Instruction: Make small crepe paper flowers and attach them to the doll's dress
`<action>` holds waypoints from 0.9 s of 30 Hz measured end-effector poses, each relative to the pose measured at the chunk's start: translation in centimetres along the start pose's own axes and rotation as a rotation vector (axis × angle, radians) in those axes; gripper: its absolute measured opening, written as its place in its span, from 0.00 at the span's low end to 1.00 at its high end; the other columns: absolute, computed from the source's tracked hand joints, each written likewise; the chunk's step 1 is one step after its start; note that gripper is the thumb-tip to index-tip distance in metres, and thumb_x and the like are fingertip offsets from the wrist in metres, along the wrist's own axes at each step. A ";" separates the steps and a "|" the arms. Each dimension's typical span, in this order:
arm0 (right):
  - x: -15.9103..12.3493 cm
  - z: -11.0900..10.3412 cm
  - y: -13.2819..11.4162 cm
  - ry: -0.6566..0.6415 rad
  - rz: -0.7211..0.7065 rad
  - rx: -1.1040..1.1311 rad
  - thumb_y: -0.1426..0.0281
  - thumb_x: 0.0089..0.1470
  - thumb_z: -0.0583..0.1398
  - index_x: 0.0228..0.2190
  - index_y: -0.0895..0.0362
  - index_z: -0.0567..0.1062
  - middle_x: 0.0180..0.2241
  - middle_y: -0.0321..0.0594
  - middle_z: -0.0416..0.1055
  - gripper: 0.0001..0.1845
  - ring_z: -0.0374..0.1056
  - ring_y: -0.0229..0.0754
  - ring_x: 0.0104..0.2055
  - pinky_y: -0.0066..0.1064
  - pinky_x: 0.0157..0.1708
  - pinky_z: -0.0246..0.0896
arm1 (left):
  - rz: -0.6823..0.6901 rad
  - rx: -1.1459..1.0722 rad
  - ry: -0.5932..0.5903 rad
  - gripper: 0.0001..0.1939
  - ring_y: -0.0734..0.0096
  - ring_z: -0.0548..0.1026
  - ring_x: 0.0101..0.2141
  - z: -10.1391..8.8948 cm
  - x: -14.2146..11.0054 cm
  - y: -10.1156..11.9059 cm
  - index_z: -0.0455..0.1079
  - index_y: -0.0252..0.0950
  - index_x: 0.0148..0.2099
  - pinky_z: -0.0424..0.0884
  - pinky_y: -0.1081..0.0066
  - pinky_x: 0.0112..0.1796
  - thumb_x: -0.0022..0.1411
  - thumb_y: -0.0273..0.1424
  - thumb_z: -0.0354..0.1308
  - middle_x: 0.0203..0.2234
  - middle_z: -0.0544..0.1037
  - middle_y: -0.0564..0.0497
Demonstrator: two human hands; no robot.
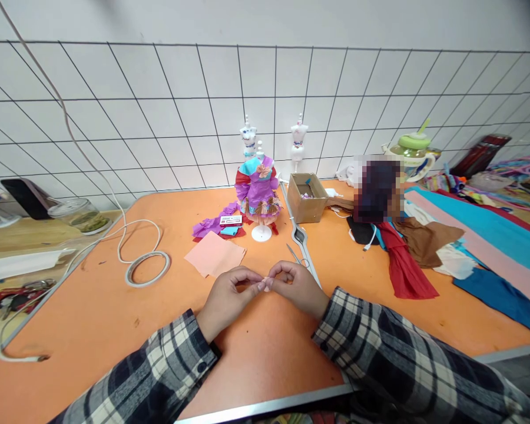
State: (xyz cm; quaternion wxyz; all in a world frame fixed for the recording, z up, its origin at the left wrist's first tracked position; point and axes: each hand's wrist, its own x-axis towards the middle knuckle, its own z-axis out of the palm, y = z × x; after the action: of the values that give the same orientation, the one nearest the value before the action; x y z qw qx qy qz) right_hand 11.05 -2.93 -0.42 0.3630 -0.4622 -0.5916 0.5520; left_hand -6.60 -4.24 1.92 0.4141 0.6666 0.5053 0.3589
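Both my hands meet above the orange table (247,353), fingertips pinched on one small pale pink piece (267,285) of paper or thin cloth. My left hand (232,295) grips it from the left, thumb against forefinger. From the other side, my right hand (298,288) holds it the same way; most of the piece is hidden by the fingers. Just beyond my left hand lies a flat pink sheet (214,253). Small scissors (297,254) rest beyond my right hand. Farther back, a miniature dress form wears a purple ruffled dress (258,191).
Behind the dress are two white mini dress forms (298,138). A cardboard box (307,203) stands right of it, purple scraps (209,225) lie left. A tape roll (148,269) and white cable (119,247) are at left. Coloured sheets (481,235) and a red piece (404,271) cover the right.
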 end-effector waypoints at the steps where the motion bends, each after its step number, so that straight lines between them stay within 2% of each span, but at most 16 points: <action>1: 0.1 0.0 0.1 -0.010 0.008 0.027 0.61 0.47 0.63 0.26 0.57 0.70 0.20 0.33 0.66 0.12 0.52 0.31 0.19 0.23 0.18 0.43 | -0.002 -0.004 0.000 0.09 0.67 0.76 0.31 0.0 0.0 0.0 0.77 0.35 0.30 0.72 0.71 0.35 0.54 0.36 0.62 0.28 0.80 0.47; 5: 0.0 -0.1 -0.3 -0.042 0.028 0.131 0.60 0.48 0.63 0.27 0.56 0.68 0.22 0.32 0.67 0.13 0.51 0.30 0.18 0.23 0.18 0.43 | -0.030 -0.024 0.001 0.09 0.65 0.77 0.32 -0.2 0.1 0.1 0.77 0.35 0.31 0.72 0.70 0.36 0.54 0.36 0.62 0.29 0.81 0.46; 9: -0.3 0.0 -0.6 -0.016 -0.017 0.101 0.62 0.49 0.62 0.33 0.56 0.70 0.30 0.34 0.70 0.12 0.55 0.29 0.20 0.23 0.19 0.47 | -0.046 -0.031 -0.010 0.09 0.65 0.77 0.33 -0.2 0.1 0.0 0.77 0.34 0.32 0.72 0.70 0.37 0.55 0.36 0.62 0.30 0.81 0.46; 11: -0.2 0.0 -0.4 -0.003 -0.045 0.012 0.63 0.48 0.62 0.32 0.56 0.72 0.27 0.33 0.68 0.11 0.54 0.30 0.20 0.23 0.19 0.47 | -0.039 -0.013 -0.016 0.09 0.65 0.77 0.33 -0.2 0.1 -0.1 0.77 0.34 0.32 0.71 0.70 0.37 0.55 0.36 0.61 0.29 0.81 0.46; 14: -0.1 0.0 0.1 0.000 -0.023 -0.069 0.63 0.48 0.63 0.27 0.57 0.71 0.17 0.28 0.59 0.09 0.49 0.30 0.18 0.23 0.17 0.42 | -0.024 0.021 -0.022 0.09 0.66 0.76 0.31 -0.1 0.0 -0.2 0.77 0.35 0.30 0.71 0.71 0.35 0.54 0.36 0.62 0.28 0.80 0.47; 19: 0.0 0.0 0.0 -0.069 0.018 0.136 0.63 0.48 0.62 0.27 0.56 0.68 0.21 0.31 0.66 0.11 0.51 0.29 0.18 0.22 0.18 0.43 | -0.042 -0.036 -0.001 0.10 0.66 0.76 0.31 0.1 -0.1 0.0 0.75 0.35 0.30 0.71 0.70 0.36 0.54 0.37 0.62 0.28 0.80 0.47; 24: -0.1 0.1 -0.7 -0.047 0.049 0.195 0.61 0.45 0.64 0.28 0.57 0.69 0.24 0.30 0.65 0.13 0.51 0.27 0.17 0.21 0.14 0.45 | -0.064 -0.083 -0.032 0.13 0.65 0.75 0.33 0.3 -0.1 0.1 0.75 0.34 0.32 0.71 0.69 0.37 0.53 0.40 0.63 0.29 0.79 0.47; 27: -0.1 -0.1 -0.7 -0.059 0.064 0.249 0.60 0.45 0.64 0.34 0.56 0.72 0.26 0.31 0.66 0.16 0.53 0.27 0.17 0.20 0.12 0.48 | -0.052 -0.082 -0.036 0.14 0.67 0.74 0.31 0.2 -0.1 0.1 0.74 0.34 0.29 0.70 0.71 0.35 0.54 0.41 0.63 0.27 0.78 0.49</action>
State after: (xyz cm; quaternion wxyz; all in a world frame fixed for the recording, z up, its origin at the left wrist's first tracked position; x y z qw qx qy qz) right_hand 11.05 -3.00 0.34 0.3820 -0.4159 -0.5139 0.6458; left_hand -6.38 -4.41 1.90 0.4590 0.6422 0.4998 0.3565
